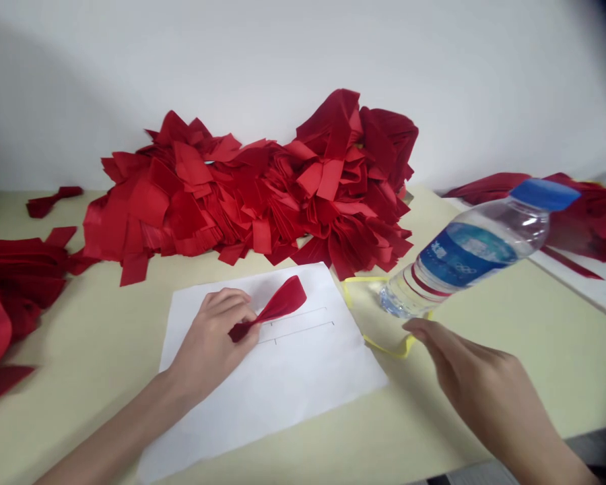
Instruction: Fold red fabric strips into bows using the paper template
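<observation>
The left hand (215, 330) is pinching the red strip (287, 299) over the white sheet (287, 397). The right hand (485, 380), grip unclear, is hovering by the yellow band (402, 353), its closeness possibly risking toppling the bottle (467, 254).

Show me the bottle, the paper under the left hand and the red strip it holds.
Bottle (467, 256), head view, on its blue label.
Paper (283, 382), head view, on its blank lower part.
Red strip (285, 300), head view, on its wide free end.

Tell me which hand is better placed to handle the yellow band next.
Probably the right hand: it is close to the yellow band, while the left hand pinches a red strip over the paper.
</observation>
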Demonstrator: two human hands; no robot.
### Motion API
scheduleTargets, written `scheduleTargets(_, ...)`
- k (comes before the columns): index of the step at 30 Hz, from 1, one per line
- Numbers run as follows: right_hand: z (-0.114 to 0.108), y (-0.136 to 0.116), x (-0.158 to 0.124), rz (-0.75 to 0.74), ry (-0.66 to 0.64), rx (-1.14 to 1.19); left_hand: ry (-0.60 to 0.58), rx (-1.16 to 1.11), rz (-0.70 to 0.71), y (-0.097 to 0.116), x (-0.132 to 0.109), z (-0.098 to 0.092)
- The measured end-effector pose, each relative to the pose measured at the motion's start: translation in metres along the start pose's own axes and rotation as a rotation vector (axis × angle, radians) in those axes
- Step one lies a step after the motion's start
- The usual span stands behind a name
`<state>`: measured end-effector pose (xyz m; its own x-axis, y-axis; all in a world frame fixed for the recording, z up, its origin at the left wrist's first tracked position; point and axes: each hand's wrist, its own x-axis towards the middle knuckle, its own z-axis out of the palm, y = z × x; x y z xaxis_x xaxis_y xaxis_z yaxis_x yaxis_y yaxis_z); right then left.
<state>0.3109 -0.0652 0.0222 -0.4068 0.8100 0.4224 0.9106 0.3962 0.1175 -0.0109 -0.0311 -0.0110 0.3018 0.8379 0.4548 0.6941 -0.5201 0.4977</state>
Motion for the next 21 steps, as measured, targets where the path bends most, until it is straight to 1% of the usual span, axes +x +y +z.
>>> scheduleTargets(1,0.002,-0.005,0.006,-0.069,0.008,-0.033,0.004,-0.024,-0.02,0.0,0.0,0.0)
scheduleTargets(3,0.004,-0.012,0.02,-0.16,-0.003,-0.056,0.002,-0.071,-0.062,-0.001,0.0,0.0)
scheduleTargets(5,0.003,-0.017,0.039,-0.223,-0.078,-0.029,-0.016,-0.135,-0.121,-0.001,0.002,-0.001)
scheduleTargets(6,0.004,-0.019,0.049,-0.245,-0.143,0.0,-0.027,-0.178,-0.159,-0.001,0.002,-0.001)
scheduleTargets(8,0.006,-0.022,0.071,-0.261,-0.281,0.053,-0.049,-0.274,-0.261,0.0,0.004,-0.003)
scheduleTargets(9,0.009,-0.024,0.082,-0.26,-0.33,0.053,-0.057,-0.316,-0.316,0.001,0.005,-0.004)
scheduleTargets(12,0.022,-0.033,0.11,-0.281,-0.416,0.037,-0.06,-0.395,-0.472,0.004,0.008,-0.008)
scheduleTargets(14,0.03,-0.041,0.122,-0.28,-0.458,0.095,-0.066,-0.452,-0.556,0.004,0.01,-0.012)
scheduleTargets(15,0.033,-0.046,0.125,-0.272,-0.473,0.153,-0.079,-0.51,-0.607,0.004,0.011,-0.014)
scheduleTargets(17,0.035,-0.058,0.126,-0.249,-0.504,0.335,-0.126,-0.711,-0.759,0.004,0.013,-0.018)
scheduleTargets(19,0.032,-0.07,0.123,-0.219,-0.552,0.587,-0.171,-0.975,-0.944,0.004,0.015,-0.021)
scheduleTargets(20,0.029,-0.077,0.12,-0.194,-0.584,0.725,-0.189,-1.1,-1.008,0.004,0.015,-0.023)
scheduleTargets(21,0.026,-0.083,0.116,-0.163,-0.619,0.859,-0.201,-1.206,-1.04,0.004,0.016,-0.023)
